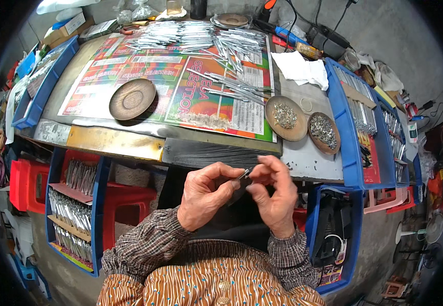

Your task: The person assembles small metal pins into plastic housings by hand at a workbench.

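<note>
Just beyond the table's near edge, my left hand (204,195) is closed, with thumb and forefinger pinching a small silvery metal piece (244,174). Most of that piece is hidden by the fingers, so its kind is unclear. My right hand (275,194) is close by at its other end, fingers curled and thumb apart from them, with nothing visible between them. On the table beyond lie a shallow brown dish (285,118) with small metal parts, a second dish (324,133) full of such parts, and several slim silvery metal rods (234,86).
An upturned or shallow brown round dish (132,99) sits on the printed sheet (180,76). Large piles of rods (173,35) cover the far side. Blue crates (346,127) stand at the right, another (53,76) at the left. White cloth (300,69) lies far right.
</note>
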A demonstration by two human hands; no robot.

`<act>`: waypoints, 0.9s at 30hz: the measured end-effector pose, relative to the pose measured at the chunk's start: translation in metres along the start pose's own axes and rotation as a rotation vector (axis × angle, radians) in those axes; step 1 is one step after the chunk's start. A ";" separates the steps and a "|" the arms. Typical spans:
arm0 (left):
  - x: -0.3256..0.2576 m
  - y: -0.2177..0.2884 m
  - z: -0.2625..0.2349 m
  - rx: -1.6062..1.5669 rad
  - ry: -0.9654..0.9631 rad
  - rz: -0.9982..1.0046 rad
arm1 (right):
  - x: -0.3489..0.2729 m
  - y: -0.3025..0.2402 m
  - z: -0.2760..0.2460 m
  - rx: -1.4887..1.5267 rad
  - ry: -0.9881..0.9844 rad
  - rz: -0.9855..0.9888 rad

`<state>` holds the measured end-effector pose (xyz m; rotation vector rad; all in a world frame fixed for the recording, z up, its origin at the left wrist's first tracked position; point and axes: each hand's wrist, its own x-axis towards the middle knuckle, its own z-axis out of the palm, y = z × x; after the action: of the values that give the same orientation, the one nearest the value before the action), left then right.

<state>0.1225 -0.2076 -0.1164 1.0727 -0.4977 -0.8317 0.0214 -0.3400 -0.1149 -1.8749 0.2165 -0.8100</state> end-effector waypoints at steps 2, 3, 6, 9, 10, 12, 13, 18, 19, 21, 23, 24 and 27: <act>0.000 0.000 0.001 -0.028 0.003 -0.001 | 0.003 -0.005 0.003 -0.142 -0.110 -0.024; -0.001 0.001 0.003 0.055 0.000 0.007 | 0.007 -0.002 0.001 -0.128 -0.064 0.067; -0.002 0.007 0.002 0.106 -0.009 0.021 | 0.020 0.005 -0.011 -0.180 0.127 0.114; -0.003 0.009 -0.002 0.086 -0.007 -0.046 | 0.009 -0.009 0.001 -0.179 -0.030 0.038; -0.002 0.008 -0.003 0.142 -0.018 0.013 | 0.009 -0.012 0.004 -0.273 -0.123 -0.046; -0.004 0.009 -0.002 0.199 -0.021 0.067 | 0.016 -0.012 0.001 -0.363 -0.068 0.026; -0.004 0.011 -0.001 0.200 -0.008 0.071 | 0.017 -0.006 -0.003 -0.295 0.023 0.051; -0.002 0.019 -0.016 0.469 -0.024 0.104 | 0.019 0.007 -0.013 -0.223 0.095 0.027; 0.002 0.024 -0.020 0.665 -0.024 0.325 | 0.019 0.010 -0.012 -0.213 0.106 0.031; 0.004 0.032 -0.027 0.962 -0.002 0.585 | 0.019 0.017 -0.013 -0.194 0.135 0.027; 0.003 0.038 -0.038 1.113 0.018 0.581 | 0.019 0.021 -0.016 -0.174 0.168 0.026; 0.004 0.042 -0.044 1.196 0.012 0.600 | 0.019 0.021 -0.017 -0.145 0.167 0.047; 0.009 0.047 -0.061 1.379 -0.021 0.663 | 0.019 0.028 -0.017 -0.076 0.181 0.093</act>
<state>0.1882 -0.1693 -0.0990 1.9462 -1.4433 0.2285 0.0310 -0.3741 -0.1274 -1.8482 0.4502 -0.9189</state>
